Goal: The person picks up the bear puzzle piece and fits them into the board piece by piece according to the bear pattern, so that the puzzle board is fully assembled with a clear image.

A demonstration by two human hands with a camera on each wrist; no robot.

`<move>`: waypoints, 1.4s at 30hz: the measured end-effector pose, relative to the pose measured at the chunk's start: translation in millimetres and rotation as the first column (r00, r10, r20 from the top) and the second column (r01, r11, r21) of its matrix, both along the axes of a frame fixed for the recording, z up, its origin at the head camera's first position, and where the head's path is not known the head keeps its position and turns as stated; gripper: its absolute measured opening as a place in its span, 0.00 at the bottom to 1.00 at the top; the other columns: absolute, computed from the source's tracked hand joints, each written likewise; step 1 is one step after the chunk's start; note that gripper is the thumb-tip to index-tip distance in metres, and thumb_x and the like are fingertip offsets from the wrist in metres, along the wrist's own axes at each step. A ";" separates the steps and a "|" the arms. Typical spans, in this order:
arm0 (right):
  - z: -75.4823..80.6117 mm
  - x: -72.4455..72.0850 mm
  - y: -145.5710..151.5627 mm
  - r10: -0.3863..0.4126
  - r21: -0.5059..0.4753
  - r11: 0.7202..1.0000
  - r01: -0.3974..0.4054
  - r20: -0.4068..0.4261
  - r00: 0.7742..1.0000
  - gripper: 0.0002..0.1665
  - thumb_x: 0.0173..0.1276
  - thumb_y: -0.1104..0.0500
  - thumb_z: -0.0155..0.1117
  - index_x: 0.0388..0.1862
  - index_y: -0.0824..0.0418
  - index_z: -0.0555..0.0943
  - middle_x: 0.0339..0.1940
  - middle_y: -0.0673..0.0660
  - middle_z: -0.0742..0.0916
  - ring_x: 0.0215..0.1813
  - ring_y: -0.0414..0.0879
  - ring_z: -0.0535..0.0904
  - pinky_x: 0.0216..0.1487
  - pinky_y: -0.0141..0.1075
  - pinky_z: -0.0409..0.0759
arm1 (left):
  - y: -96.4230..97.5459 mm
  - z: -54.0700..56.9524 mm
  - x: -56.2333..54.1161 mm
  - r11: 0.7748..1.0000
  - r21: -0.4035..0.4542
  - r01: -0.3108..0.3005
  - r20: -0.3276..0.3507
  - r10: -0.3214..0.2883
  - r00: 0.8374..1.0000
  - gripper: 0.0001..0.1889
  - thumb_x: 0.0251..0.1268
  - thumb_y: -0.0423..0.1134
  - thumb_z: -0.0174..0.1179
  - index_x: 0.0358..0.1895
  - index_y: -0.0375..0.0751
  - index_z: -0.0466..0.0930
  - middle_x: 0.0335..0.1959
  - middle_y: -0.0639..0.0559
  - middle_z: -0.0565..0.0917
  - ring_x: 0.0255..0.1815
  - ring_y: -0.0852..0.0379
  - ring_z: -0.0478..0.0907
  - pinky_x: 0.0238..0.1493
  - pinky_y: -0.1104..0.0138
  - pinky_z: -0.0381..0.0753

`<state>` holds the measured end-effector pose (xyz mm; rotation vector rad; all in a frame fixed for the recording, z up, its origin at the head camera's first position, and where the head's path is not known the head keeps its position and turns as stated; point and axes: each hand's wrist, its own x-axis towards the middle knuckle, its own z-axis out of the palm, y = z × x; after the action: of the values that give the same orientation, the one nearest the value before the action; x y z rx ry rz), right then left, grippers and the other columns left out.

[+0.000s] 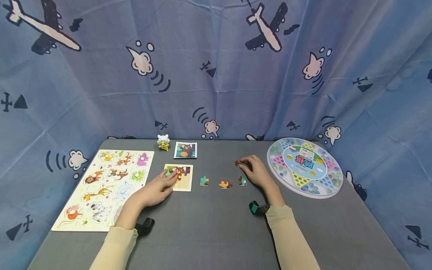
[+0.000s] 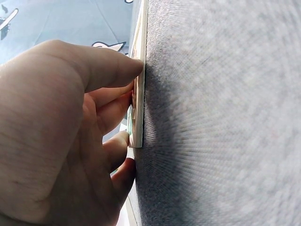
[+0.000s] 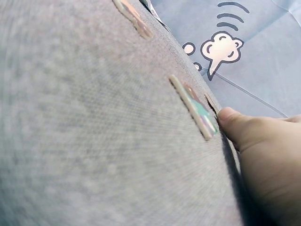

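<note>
My left hand [image 1: 158, 190] rests on a small wooden puzzle board [image 1: 183, 183], fingertips on its picture of a brown bear. In the left wrist view the thumb touches the edge of the board [image 2: 139, 127], which lies flat on the table. Over to the right, my right hand [image 1: 255, 171] pinches a small reddish-brown puzzle piece [image 1: 235, 163] between thumb and fingertips, close to the tabletop. Nearest to that hand lies a green and brown piece [image 1: 242, 181]. An orange and brown piece [image 1: 225, 185] and a teal piece [image 1: 204, 181] lie between the hands.
A picture card of a bear [image 1: 185, 150] lies behind the board, next to a small white and yellow figurine [image 1: 163, 142]. A large animal puzzle board [image 1: 101, 187] lies on the left. On the right sits a round game board [image 1: 305, 167]. A blue curtain [image 1: 209, 67] hangs behind the table.
</note>
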<state>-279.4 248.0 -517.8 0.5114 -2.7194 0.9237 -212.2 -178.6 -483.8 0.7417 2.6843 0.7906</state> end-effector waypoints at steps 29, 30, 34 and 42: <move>43.0 22.8 -138.3 0.089 -0.087 0.993 -0.083 0.065 0.994 0.17 0.79 0.57 0.67 0.59 0.65 0.84 0.51 0.61 0.84 0.50 0.54 0.81 0.54 0.50 0.82 | -0.6 -4.5 -1.9 1.000 -0.015 -0.010 -0.017 0.010 1.000 0.27 0.85 0.40 0.52 0.81 0.38 0.66 0.85 0.43 0.60 0.87 0.29 0.43 0.80 0.32 0.51; 43.1 24.0 -144.0 0.103 -0.088 0.991 -0.098 0.064 0.993 0.16 0.79 0.56 0.67 0.59 0.65 0.84 0.51 0.61 0.84 0.50 0.54 0.80 0.54 0.50 0.82 | -0.7 -4.7 -1.9 1.000 -0.019 -0.010 -0.019 0.009 1.000 0.27 0.85 0.40 0.52 0.81 0.38 0.66 0.85 0.43 0.60 0.87 0.29 0.43 0.80 0.31 0.51; 41.3 28.9 -164.1 0.146 -0.091 0.986 -0.140 0.055 0.988 0.16 0.79 0.57 0.66 0.58 0.65 0.84 0.50 0.60 0.84 0.49 0.53 0.81 0.52 0.48 0.82 | 0.1 -4.0 -1.7 1.000 -0.025 -0.017 -0.014 0.016 1.000 0.27 0.85 0.41 0.52 0.81 0.40 0.66 0.86 0.46 0.59 0.87 0.31 0.41 0.81 0.32 0.51; 27.6 40.1 -185.4 0.184 0.014 0.983 -0.186 0.080 0.980 0.14 0.78 0.58 0.68 0.55 0.65 0.85 0.46 0.59 0.85 0.49 0.51 0.79 0.53 0.46 0.80 | 1.1 -0.4 0.7 1.000 0.002 -0.019 -0.015 0.019 1.000 0.27 0.84 0.39 0.53 0.80 0.38 0.67 0.85 0.45 0.61 0.87 0.30 0.43 0.80 0.32 0.52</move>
<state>-239.4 62.5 -490.2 0.7585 -2.7909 0.9792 -211.6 -177.5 -484.2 0.7268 2.7079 0.7947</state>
